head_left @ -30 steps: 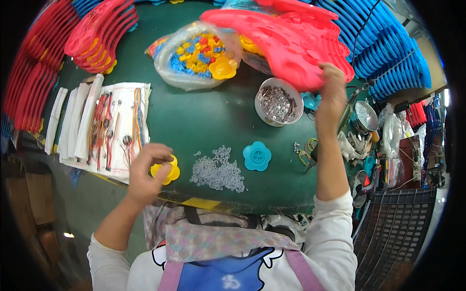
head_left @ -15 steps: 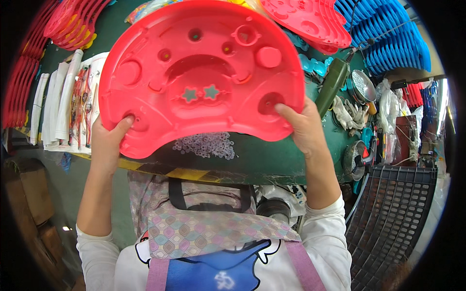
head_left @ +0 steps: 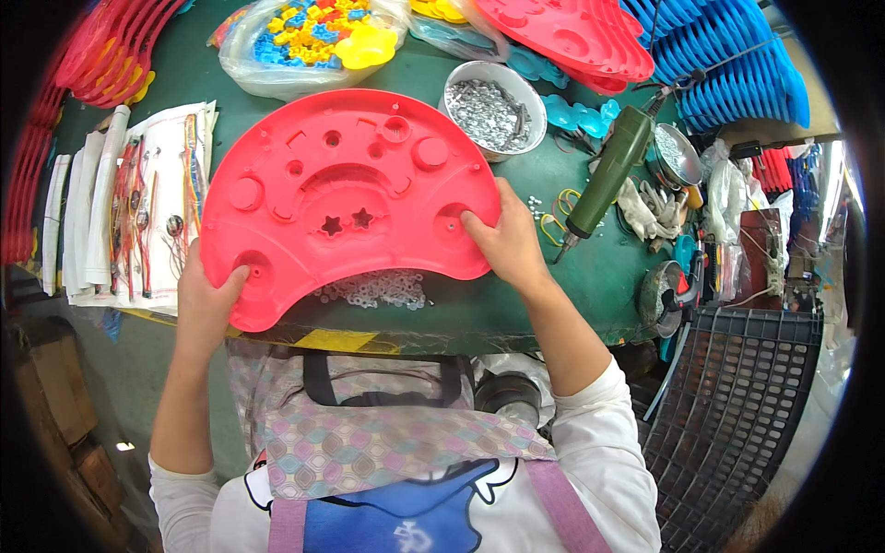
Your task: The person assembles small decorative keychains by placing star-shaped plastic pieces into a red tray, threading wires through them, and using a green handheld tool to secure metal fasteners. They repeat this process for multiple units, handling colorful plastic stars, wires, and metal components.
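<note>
- We judged the work on the bright-red, crescent-shaped plastic panel (head_left: pixel 350 195) barely begun: its two star-shaped openings held no visible fitting.
- Fastening seemed still undone; the dark-green, cylindrical power screwdriver (head_left: pixel 613 166) lay aside, untouched, on the dark-green worktop (head_left: pixel 572 295).
- Our panel was over the worktop's near edge, partly covering the pile of small translucent plastic pieces (head_left: pixel 383 290); whether it touched them, we could not tell.
- Our left hand (head_left: pixel 207 290) pinched its left end, thumb at the round recess.
- Our right hand (head_left: pixel 505 240) pinched the right end likewise, thumb on the face, other fingers mostly hidden.
</note>
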The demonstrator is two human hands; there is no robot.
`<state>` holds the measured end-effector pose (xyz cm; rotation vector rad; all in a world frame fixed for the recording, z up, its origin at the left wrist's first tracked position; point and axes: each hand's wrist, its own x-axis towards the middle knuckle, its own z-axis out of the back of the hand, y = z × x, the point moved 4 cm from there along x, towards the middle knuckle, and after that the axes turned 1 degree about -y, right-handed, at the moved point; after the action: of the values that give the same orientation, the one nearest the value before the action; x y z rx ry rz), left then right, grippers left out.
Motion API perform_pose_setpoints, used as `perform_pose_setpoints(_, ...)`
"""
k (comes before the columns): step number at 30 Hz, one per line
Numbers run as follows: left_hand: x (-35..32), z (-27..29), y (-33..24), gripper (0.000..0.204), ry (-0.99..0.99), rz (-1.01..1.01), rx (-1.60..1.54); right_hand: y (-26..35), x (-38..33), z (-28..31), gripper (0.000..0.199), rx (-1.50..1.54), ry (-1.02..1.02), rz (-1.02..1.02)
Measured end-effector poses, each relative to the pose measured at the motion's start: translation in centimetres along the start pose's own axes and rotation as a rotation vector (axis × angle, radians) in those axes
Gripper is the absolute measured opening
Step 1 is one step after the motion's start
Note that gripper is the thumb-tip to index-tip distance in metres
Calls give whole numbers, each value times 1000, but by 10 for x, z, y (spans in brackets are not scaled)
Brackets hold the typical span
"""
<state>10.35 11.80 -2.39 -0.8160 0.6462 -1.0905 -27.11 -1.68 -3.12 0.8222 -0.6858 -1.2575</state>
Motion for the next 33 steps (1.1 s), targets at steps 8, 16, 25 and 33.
perform_pose_setpoints(8,-2,8,-8,56,-60,8,79,15,-15,-6,42,57,44,11)
perform_pose_setpoints(16,-17,-3,-53,43,-179,-709,505,15,-21,-3,68,146,79,-38)
perform_pose_setpoints(25,57,8,-84,18,227,-428,187,97,43,21,44,-387,15,431)
perform_pose_setpoints(33,256,-36,-100,17,-84,-670,259,125,214,-89,18,-466,-42,687)
